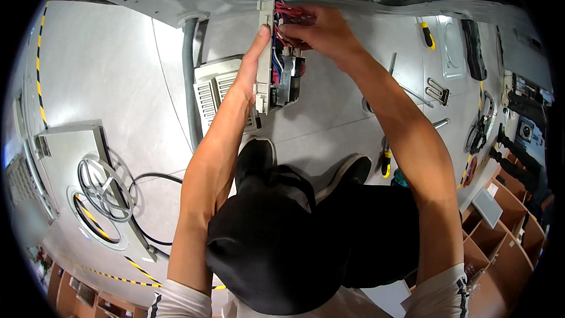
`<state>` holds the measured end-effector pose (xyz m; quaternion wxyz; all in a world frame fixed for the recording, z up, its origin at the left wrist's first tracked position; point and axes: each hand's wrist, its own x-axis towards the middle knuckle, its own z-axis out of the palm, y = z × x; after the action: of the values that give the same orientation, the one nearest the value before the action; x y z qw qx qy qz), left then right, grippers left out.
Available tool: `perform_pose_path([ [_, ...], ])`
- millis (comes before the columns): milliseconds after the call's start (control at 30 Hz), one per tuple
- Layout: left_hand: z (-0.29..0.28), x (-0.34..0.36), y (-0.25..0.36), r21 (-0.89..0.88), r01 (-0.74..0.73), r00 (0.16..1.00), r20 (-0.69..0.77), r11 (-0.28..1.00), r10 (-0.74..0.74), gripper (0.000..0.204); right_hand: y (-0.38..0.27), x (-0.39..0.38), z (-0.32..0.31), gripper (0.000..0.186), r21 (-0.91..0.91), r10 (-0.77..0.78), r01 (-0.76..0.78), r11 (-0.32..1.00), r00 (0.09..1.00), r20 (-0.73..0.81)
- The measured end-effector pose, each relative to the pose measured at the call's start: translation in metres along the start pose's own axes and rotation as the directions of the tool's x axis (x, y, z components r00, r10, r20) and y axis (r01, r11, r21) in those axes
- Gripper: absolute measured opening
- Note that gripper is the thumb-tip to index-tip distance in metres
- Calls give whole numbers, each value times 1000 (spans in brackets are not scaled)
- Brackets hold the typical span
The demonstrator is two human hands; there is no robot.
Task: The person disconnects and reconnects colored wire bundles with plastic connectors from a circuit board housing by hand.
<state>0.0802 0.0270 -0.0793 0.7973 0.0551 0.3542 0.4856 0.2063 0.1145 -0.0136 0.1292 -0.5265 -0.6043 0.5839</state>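
My left hand (253, 65) is closed round the long side of an off-white plastic control module (264, 91), holding it upright on edge, thumb along its top face. Black and grey parts and blue, red and white wires show on the module's right side. A bundle of red wires (287, 10) runs from its upper end up into an opening in the grey appliance housing (223, 0). At those wires my right hand (318, 30) is closed, fingers bent in a pinch on them. The fingertips are partly hidden among the wires.
A grey corrugated hose (189, 76) hangs beside a vented plastic cover (206, 97). At left lies a panel (70, 141) with a pulley wheel (106, 189). Screwdrivers (428, 35), a heating element (436, 91) and metal rods (416, 94) lie right. Brown compartment boxes (488, 253) stand lower right.
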Motion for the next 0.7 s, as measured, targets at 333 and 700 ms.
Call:
perform_pose_path([
  [333,3,-1,1,-17,-53,999,-13,998,52,70,5,9,5,24,-149,-98,93,984,995,-24],
  [700,-5,1,0,3,-21,1000,10,1000,21,68,-8,6,4,34,143,142,-154,978,986,90],
])
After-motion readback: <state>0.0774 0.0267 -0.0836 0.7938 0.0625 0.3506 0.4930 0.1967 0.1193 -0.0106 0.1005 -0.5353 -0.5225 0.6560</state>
